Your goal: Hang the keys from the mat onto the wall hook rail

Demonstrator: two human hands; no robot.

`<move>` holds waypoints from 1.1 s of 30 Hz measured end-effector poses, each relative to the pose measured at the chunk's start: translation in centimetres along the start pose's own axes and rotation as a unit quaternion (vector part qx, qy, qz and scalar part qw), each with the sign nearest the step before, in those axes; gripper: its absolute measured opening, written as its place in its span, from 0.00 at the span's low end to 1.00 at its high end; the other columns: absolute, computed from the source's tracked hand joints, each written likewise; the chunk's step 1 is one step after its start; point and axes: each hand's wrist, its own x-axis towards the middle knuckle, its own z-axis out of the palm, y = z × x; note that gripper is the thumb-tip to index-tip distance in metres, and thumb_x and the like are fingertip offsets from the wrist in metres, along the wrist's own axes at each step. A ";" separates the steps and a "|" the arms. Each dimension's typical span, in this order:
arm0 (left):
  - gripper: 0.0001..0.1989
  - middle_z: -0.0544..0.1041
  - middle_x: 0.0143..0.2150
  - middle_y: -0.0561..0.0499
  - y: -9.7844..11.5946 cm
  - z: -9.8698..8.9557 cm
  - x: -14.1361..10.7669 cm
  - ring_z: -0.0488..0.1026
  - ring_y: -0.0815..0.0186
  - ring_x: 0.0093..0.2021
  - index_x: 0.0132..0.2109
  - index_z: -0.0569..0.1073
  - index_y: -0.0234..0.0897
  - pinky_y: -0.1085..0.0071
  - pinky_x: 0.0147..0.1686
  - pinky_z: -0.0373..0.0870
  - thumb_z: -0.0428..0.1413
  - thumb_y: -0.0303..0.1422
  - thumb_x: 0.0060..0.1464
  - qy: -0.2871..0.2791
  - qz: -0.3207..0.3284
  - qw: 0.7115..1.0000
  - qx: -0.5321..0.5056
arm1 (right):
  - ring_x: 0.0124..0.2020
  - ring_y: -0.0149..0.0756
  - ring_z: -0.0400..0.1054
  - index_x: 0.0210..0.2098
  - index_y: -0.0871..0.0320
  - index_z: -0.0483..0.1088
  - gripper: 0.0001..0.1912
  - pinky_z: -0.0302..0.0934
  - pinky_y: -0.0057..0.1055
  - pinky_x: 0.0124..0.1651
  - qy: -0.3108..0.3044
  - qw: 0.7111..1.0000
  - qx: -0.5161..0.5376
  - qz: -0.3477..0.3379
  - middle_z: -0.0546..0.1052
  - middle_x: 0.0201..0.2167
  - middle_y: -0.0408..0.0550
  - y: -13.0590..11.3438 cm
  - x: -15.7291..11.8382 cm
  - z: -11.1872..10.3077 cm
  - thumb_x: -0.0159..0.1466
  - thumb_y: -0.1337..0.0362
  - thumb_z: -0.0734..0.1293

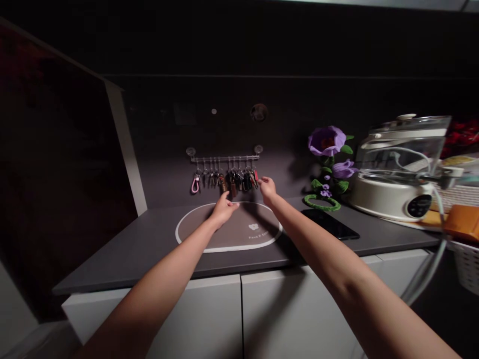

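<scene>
A clear rack [224, 159] with hooks is fixed to the dark wall, and several bunches of keys hang from it. A pink loop keychain [195, 184] hangs at its left end, a brown tag [233, 189] near the middle and a red item [256, 175] at the right end. My left hand [224, 209] is just below the middle keys, thumb and fingers apart, holding nothing visible. Beside the red item at the right end is my right hand [268, 188], its fingers bent together; what they pinch, if anything, is too small to make out.
Under the hands an oval grey mat [228, 234] with a white rim lies on the dark counter [149, 244]. To the right are a black phone [331, 224], a purple flower decoration [327, 142], a white appliance [381, 194] with a cable, and a white basket [466, 264].
</scene>
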 end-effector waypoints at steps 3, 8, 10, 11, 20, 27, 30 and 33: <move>0.43 0.64 0.21 0.61 2.0 -0.8 -0.7 0.62 0.75 0.22 0.63 0.46 0.34 0.77 0.27 0.60 0.58 0.28 0.42 -0.019 0.022 1.000 0.002 | 0.29 0.28 0.63 0.49 0.58 0.60 0.22 0.60 0.26 0.36 0.002 0.999 0.033 0.028 0.70 0.30 0.44 -0.7 -3.1 -0.2 0.54 0.63 0.61; 0.50 0.65 0.22 0.61 4.0 -3.6 -3.6 0.61 0.77 0.23 0.64 0.35 0.40 0.77 0.30 0.60 0.59 0.25 0.41 -0.067 0.107 0.991 -0.037 | 0.23 0.27 0.58 0.60 0.54 0.43 0.39 0.58 0.27 0.32 -0.138 0.978 0.151 -0.051 0.63 0.21 0.36 -2.5 -8.7 -1.5 0.53 0.62 0.65; 0.52 0.66 0.24 0.61 4.1 -4.7 -5.5 0.62 0.77 0.24 0.63 0.30 0.42 0.76 0.31 0.60 0.59 0.25 0.41 -0.089 0.137 0.985 -0.050 | 0.22 0.27 0.56 0.62 0.52 0.34 0.45 0.58 0.26 0.32 -0.198 0.961 0.168 -0.096 0.61 0.20 0.35 -2.9 -10.5 -2.2 0.53 0.63 0.66; 0.53 0.66 0.25 0.60 3.9 -5.2 -6.4 0.62 0.77 0.24 0.63 0.28 0.42 0.76 0.31 0.60 0.58 0.25 0.42 -0.097 0.146 0.983 -0.051 | 0.22 0.26 0.56 0.62 0.51 0.30 0.48 0.57 0.26 0.31 -0.227 0.953 0.166 -0.114 0.61 0.21 0.35 -3.0 -11.4 -2.6 0.53 0.64 0.66; 0.52 0.66 0.27 0.59 1.5 -7.2 -11.9 0.63 0.75 0.26 0.63 0.26 0.42 0.76 0.31 0.62 0.57 0.27 0.43 -0.131 0.144 0.980 -0.033 | 0.24 0.26 0.58 0.61 0.52 0.19 0.52 0.58 0.25 0.30 -0.354 0.919 0.107 -0.139 0.63 0.24 0.36 -3.3 -16.3 -5.4 0.54 0.64 0.65; 0.53 0.66 0.26 0.59 1.6 -7.2 -12.5 0.63 0.75 0.26 0.63 0.28 0.42 0.76 0.31 0.62 0.58 0.27 0.42 -0.124 0.128 0.982 -0.062 | 0.24 0.26 0.59 0.61 0.52 0.20 0.52 0.59 0.25 0.30 -0.343 0.925 0.105 -0.124 0.64 0.24 0.36 -3.3 -16.9 -5.6 0.54 0.63 0.65; 0.54 0.66 0.27 0.58 1.5 -7.4 -11.9 0.63 0.75 0.26 0.63 0.27 0.42 0.76 0.30 0.62 0.59 0.28 0.41 -0.116 0.106 0.985 -0.076 | 0.24 0.26 0.60 0.62 0.52 0.23 0.51 0.60 0.26 0.31 -0.339 0.929 0.100 -0.111 0.65 0.24 0.36 -3.0 -16.2 -5.5 0.54 0.62 0.65; 0.53 0.68 0.30 0.56 1.0 -8.0 -10.0 0.65 0.73 0.29 0.63 0.29 0.43 0.74 0.33 0.63 0.60 0.32 0.41 -0.072 0.084 0.991 -0.069 | 0.29 0.28 0.63 0.63 0.51 0.33 0.47 0.62 0.29 0.37 -0.316 0.939 0.086 -0.106 0.68 0.28 0.39 -2.8 -14.2 -5.3 0.53 0.59 0.66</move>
